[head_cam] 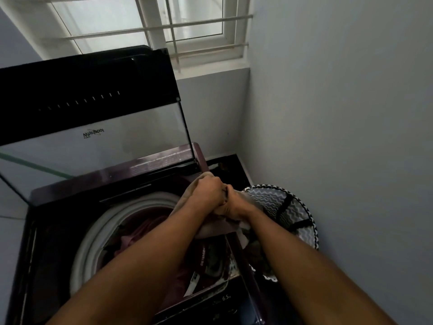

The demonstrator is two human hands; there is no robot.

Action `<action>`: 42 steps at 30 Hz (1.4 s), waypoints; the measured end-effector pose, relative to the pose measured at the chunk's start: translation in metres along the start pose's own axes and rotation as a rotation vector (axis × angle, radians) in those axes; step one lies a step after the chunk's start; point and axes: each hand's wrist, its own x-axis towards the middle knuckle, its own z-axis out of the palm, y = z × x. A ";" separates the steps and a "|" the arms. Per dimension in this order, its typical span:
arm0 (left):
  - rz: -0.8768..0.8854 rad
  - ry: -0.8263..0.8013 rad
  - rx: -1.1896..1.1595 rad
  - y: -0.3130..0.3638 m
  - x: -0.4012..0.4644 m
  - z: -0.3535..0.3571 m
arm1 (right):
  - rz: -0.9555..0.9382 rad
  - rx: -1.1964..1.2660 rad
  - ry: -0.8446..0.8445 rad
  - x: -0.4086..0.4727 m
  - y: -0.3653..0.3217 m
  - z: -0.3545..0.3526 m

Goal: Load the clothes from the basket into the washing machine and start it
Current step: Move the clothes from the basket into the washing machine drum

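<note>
both hands bunched together, left hand (208, 192) and right hand (234, 205), fingers clamped on a beige cloth (212, 228) | cloth hangs down lengthwise over the washing machine's (70, 191) right edge, beside the zigzag basket (302, 216) | lid (93, 113) up, pink clothes (138, 233) in drum

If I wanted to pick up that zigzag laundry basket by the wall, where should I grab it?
Probably by the black strap handles on the zigzag basket, or its rim, reaching down from above. It stands upright and open-topped, squeezed between the washing machine and the wall, so its sides look hard to reach.
</note>
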 end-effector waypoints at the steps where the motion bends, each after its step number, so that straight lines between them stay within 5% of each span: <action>1: -0.008 -0.007 -0.026 0.003 -0.001 -0.003 | 0.000 0.023 0.014 -0.001 -0.001 0.000; 15: -0.023 0.347 -0.472 -0.011 -0.056 0.008 | 0.043 -0.276 0.250 -0.031 -0.036 0.009; 25: -0.109 0.585 -0.754 -0.081 -0.111 -0.049 | -0.119 -0.334 0.248 -0.034 -0.154 0.037; 32: -0.205 0.786 -0.677 -0.136 -0.158 -0.063 | -0.234 -0.369 0.160 -0.030 -0.205 0.093; 38: -0.366 0.787 -0.726 -0.162 -0.192 -0.032 | -0.250 -0.347 0.096 -0.025 -0.206 0.144; 42: -0.496 0.518 -0.654 -0.182 -0.203 0.007 | -0.200 -0.324 -0.047 -0.014 -0.170 0.180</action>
